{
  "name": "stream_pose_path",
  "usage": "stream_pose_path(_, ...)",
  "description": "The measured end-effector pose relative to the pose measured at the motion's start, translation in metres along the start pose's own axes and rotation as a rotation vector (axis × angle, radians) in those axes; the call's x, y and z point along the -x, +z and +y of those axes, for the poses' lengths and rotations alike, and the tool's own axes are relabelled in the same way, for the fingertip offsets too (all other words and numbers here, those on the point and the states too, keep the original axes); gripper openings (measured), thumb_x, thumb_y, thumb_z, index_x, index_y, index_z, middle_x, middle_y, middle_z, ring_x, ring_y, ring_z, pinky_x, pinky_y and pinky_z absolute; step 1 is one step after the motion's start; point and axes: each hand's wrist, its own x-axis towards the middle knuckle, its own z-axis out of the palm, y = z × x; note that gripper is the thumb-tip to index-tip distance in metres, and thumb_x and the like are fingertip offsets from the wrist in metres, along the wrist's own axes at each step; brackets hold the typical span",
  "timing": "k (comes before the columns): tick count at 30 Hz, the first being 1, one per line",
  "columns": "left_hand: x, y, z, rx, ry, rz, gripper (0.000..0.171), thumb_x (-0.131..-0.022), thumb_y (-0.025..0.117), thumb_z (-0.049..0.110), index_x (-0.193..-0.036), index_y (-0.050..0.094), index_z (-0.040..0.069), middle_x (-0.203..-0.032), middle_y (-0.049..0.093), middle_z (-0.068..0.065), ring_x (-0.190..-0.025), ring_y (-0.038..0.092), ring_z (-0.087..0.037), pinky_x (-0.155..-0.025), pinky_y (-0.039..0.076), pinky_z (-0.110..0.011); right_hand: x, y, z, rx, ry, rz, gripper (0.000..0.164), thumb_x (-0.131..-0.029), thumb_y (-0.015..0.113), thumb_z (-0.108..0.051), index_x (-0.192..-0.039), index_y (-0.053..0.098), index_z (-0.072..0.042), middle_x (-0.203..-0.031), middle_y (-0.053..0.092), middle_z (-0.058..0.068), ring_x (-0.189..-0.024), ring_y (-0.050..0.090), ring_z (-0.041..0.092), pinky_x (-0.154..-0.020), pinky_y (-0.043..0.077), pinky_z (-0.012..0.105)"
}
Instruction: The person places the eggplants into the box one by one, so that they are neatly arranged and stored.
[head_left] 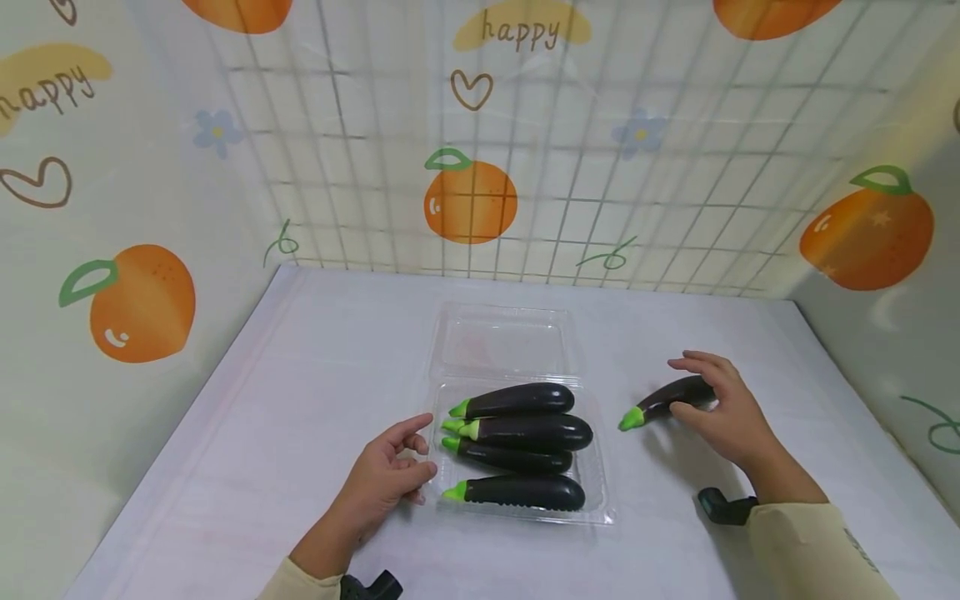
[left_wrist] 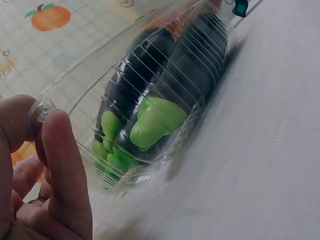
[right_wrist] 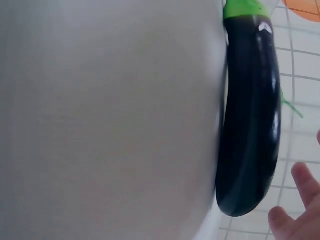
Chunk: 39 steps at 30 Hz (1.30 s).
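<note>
A clear plastic clamshell box (head_left: 600, 500) lies with several dark eggplants (head_left: 536, 433) in its base, their bright green stem ends pointing left. My left hand (head_left: 386, 475) is at the left edge of the box, thumb and index fingertips right at the rim and set apart, the other fingers bent. In the left wrist view, green stem ends (left_wrist: 157, 122) show through the ribbed wall. Right of the box, a single eggplant (right_wrist: 250, 115) lies on the white cloth. Over its thick end reaches my right hand (head_left: 723, 408), thumb and fingers spread apart.
The transparent lid (head_left: 502, 342) is folded back behind the box, flat on the white cloth (head_left: 337, 333). A wire grid (head_left: 562, 208) under a printed sheet rises at the back, with printed side sheets left and right. Black wrist mounts (head_left: 726, 506) sit by both sleeves.
</note>
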Motion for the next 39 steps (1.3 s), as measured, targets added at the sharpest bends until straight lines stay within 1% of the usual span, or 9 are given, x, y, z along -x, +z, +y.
stream_pose_path(4, -0.001, -0.001, -0.003, 0.004, -0.002, 0.009, 0.069, -0.085, 0.070, -0.002, -0.149, 0.050, 0.013, -0.106, 0.049, -0.005, -0.061, 0.048, -0.006, -0.054, 0.054, -0.022, -0.001, -0.001, 0.002, 0.015, 0.031, -0.023, 0.055, -0.088, 0.071, -0.010, -0.140, 0.055, -0.004, -0.158, 0.030, 0.026, -0.143, 0.026, 0.055, -0.107, 0.024, 0.080)
stream_pose_path(7, -0.002, -0.001, -0.003, 0.011, -0.005, 0.007, 0.069, -0.085, 0.071, -0.002, -0.149, 0.049, 0.013, -0.107, 0.050, -0.005, -0.061, 0.048, -0.007, -0.054, 0.054, -0.022, -0.002, -0.002, 0.004, 0.035, 0.033, -0.029, 0.058, -0.088, 0.075, -0.015, -0.141, 0.054, -0.004, -0.158, 0.030, 0.026, -0.143, 0.025, 0.054, -0.107, 0.025, 0.079)
stream_pose_path(11, -0.001, -0.002, -0.003, 0.020, -0.005, 0.000, 0.069, -0.085, 0.071, -0.001, -0.149, 0.049, 0.013, -0.107, 0.049, -0.005, -0.061, 0.048, -0.007, -0.055, 0.055, -0.022, -0.002, -0.003, 0.008, 0.044, 0.023, -0.027, 0.063, -0.086, 0.081, -0.021, -0.140, 0.054, -0.004, -0.157, 0.032, 0.027, -0.143, 0.026, 0.053, -0.107, 0.026, 0.078)
stream_pose_path(14, -0.001, -0.002, -0.002, 0.022, 0.000, -0.006, 0.069, -0.085, 0.071, -0.001, -0.149, 0.049, 0.013, -0.107, 0.049, -0.005, -0.061, 0.047, -0.006, -0.055, 0.054, -0.022, -0.003, -0.003, 0.010, 0.048, 0.032, -0.042, 0.067, -0.085, 0.082, -0.025, -0.142, 0.053, -0.004, -0.157, 0.030, 0.028, -0.143, 0.024, 0.054, -0.107, 0.026, 0.078)
stream_pose_path(21, 0.001, -0.002, 0.001, 0.020, 0.008, -0.016, 0.069, -0.086, 0.071, 0.000, -0.150, 0.048, 0.010, -0.106, 0.049, -0.005, -0.060, 0.047, -0.005, -0.055, 0.054, -0.020, -0.005, -0.005, 0.014, 0.066, 0.088, -0.102, 0.083, -0.082, 0.085, -0.033, -0.150, 0.046, -0.007, -0.161, 0.023, 0.028, -0.144, 0.021, 0.057, -0.103, 0.026, 0.082)
stream_pose_path(24, 0.001, -0.002, 0.001, 0.016, 0.008, -0.018, 0.069, -0.086, 0.071, 0.000, -0.150, 0.048, 0.010, -0.106, 0.049, -0.005, -0.061, 0.048, -0.005, -0.055, 0.055, -0.020, -0.006, -0.005, 0.015, 0.069, 0.096, -0.117, 0.087, -0.080, 0.087, -0.033, -0.152, 0.044, -0.008, -0.161, 0.022, 0.028, -0.143, 0.021, 0.058, -0.102, 0.026, 0.083)
stream_pose_path(31, 0.002, -0.003, 0.001, 0.022, 0.005, -0.025, 0.069, -0.086, 0.071, 0.000, -0.150, 0.047, 0.010, -0.107, 0.048, -0.005, -0.061, 0.049, -0.005, -0.056, 0.055, -0.021, -0.008, -0.005, 0.017, 0.088, 0.085, -0.118, 0.087, -0.078, 0.088, -0.031, -0.150, 0.046, -0.008, -0.161, 0.024, 0.028, -0.144, 0.019, 0.057, -0.101, 0.025, 0.083)
stream_pose_path(39, 0.004, -0.002, 0.005, 0.016, 0.003, -0.029, 0.069, -0.086, 0.071, -0.001, -0.150, 0.047, 0.009, -0.106, 0.048, -0.005, -0.061, 0.048, -0.005, -0.055, 0.054, -0.020, -0.009, -0.004, 0.019, 0.103, 0.093, -0.150, 0.085, -0.079, 0.087, -0.033, -0.150, 0.048, -0.008, -0.161, 0.022, 0.028, -0.143, 0.017, 0.059, -0.100, 0.025, 0.084)
